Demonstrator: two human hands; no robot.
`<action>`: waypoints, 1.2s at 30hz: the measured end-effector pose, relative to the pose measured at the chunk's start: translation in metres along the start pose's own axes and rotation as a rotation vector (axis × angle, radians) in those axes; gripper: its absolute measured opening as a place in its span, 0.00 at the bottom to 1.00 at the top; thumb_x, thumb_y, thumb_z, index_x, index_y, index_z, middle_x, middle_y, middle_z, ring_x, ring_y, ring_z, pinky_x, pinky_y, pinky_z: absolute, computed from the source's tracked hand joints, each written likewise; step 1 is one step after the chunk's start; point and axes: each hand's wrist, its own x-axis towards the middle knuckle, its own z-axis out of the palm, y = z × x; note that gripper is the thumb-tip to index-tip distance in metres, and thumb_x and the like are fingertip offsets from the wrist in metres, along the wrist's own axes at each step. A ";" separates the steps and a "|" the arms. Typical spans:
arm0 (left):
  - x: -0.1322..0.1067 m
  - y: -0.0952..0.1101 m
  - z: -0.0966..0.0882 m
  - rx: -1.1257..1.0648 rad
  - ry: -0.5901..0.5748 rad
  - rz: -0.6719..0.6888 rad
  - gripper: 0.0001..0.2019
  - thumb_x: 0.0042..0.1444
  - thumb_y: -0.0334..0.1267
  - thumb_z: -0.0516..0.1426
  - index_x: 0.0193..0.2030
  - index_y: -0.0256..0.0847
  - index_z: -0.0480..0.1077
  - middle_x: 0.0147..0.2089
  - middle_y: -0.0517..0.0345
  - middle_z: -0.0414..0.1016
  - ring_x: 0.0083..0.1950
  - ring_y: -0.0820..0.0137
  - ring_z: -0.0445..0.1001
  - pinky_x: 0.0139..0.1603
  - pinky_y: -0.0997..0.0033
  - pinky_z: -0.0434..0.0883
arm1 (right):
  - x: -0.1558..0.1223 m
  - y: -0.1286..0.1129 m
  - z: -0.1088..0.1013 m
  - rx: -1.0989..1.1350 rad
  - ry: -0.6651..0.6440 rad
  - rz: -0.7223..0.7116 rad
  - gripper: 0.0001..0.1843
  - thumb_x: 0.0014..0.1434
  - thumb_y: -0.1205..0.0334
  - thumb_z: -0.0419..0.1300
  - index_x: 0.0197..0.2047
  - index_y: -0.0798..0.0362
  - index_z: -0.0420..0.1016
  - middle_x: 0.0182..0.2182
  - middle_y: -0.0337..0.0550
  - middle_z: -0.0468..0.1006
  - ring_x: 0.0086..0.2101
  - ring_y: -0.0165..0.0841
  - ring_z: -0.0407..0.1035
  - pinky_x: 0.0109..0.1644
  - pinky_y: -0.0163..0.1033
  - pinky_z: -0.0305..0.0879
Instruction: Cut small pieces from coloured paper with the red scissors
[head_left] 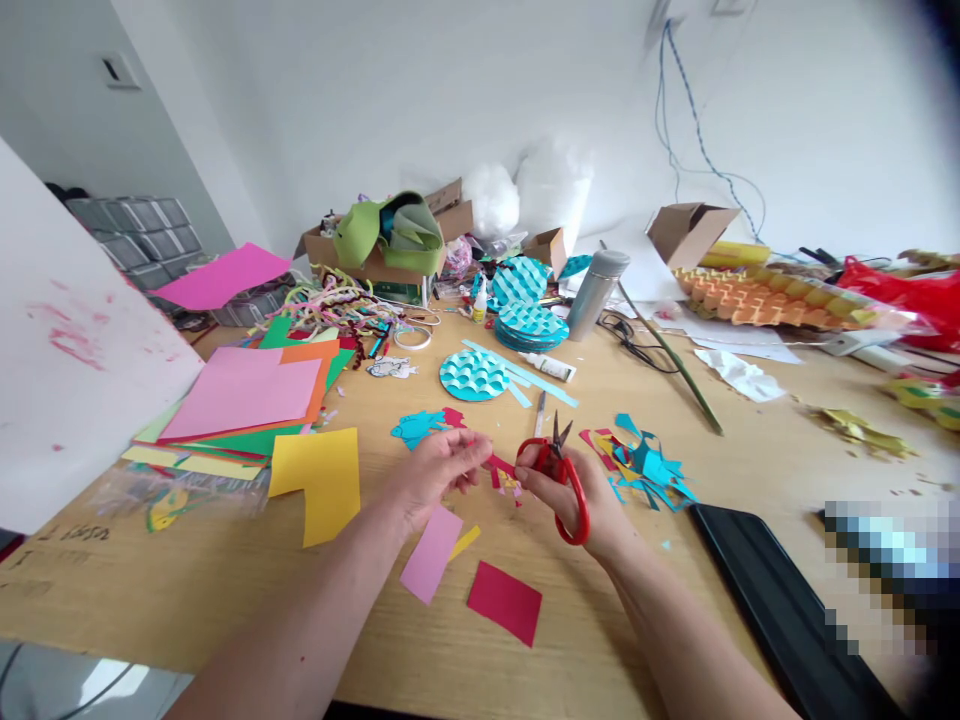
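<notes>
Red scissors — green material in box

And there, spotted red-handled scissors, hung on the right hand with one big loop low by the palm and the other up near the fingers! Showed dark metal blades, parted in a narrow V, and pointed up and away toward the far side. Then on to the paper strip: glowed deep pinkish red, looked short and narrow, ran right between both hands! Was pinched at one end by the left hand, at the other by the right, sloped slightly down rightward, just beside the scissors.
</notes>
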 end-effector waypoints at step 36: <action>0.004 -0.005 0.006 -0.171 0.028 0.085 0.11 0.38 0.38 0.66 0.23 0.32 0.72 0.23 0.51 0.77 0.25 0.69 0.75 0.33 0.66 0.73 | -0.016 0.014 0.015 -0.203 -0.352 0.073 0.32 0.60 0.35 0.44 0.22 0.55 0.64 0.17 0.39 0.67 0.16 0.25 0.62 0.20 0.31 0.56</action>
